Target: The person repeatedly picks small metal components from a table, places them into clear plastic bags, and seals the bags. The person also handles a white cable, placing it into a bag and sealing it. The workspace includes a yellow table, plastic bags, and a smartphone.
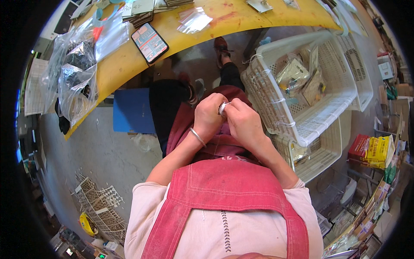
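Observation:
Both hands meet over my lap, in front of a dark red apron (189, 113). My left hand (208, 115) is closed, its fingers curled round one side of a small whitish, shiny thing (222, 108). From the other side, my right hand (244, 121) pinches the same thing between thumb and fingers. Only a bit of it shows between the hands, so I cannot tell its kind; it looks like crumpled plastic. On my left wrist is a silvery bangle (198, 137).
Ahead curves a yellow table (241, 18) bearing a phone (149, 42), clear plastic bags (195, 20) and stacked flat pieces (138, 11). White plastic baskets (302, 137) with bagged items stand close on the right. A blue board (133, 111) lies left of my legs. Cut-out lattice sheets (97, 203) rest lower left.

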Action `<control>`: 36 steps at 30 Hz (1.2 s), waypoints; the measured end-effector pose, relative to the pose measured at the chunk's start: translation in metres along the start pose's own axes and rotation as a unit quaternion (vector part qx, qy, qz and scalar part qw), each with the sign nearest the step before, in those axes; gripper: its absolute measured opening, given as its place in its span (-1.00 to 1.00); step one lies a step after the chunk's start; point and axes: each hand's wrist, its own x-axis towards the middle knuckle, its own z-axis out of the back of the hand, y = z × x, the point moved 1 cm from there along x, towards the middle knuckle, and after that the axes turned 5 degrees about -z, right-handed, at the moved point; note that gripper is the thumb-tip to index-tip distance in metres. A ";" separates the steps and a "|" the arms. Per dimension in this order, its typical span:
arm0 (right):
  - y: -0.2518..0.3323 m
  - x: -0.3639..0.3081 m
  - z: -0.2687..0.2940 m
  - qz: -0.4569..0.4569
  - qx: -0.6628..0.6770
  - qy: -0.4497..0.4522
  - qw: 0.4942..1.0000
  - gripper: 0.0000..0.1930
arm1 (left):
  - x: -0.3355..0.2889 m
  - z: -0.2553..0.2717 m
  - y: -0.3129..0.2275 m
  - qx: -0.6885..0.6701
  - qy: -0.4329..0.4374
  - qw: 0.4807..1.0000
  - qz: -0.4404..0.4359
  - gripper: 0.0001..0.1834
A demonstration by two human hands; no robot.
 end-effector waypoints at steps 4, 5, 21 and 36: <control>-0.005 -0.001 0.005 -0.049 0.044 0.016 0.998 -0.92 | -0.001 -0.004 0.002 -0.010 0.009 0.999 -0.041 -0.86; -0.006 0.002 0.007 -0.088 0.070 0.014 0.994 -0.91 | -0.001 -0.005 0.002 -0.011 0.010 0.998 -0.061 -0.85; -0.006 0.013 0.008 0.047 0.012 0.056 0.997 -0.58 | -0.004 -0.008 0.010 -0.203 0.024 0.978 0.028 -0.80; -0.014 0.062 0.016 0.031 0.124 0.036 0.991 -0.70 | 0.013 -0.001 0.027 -0.259 -0.002 0.962 0.088 -0.81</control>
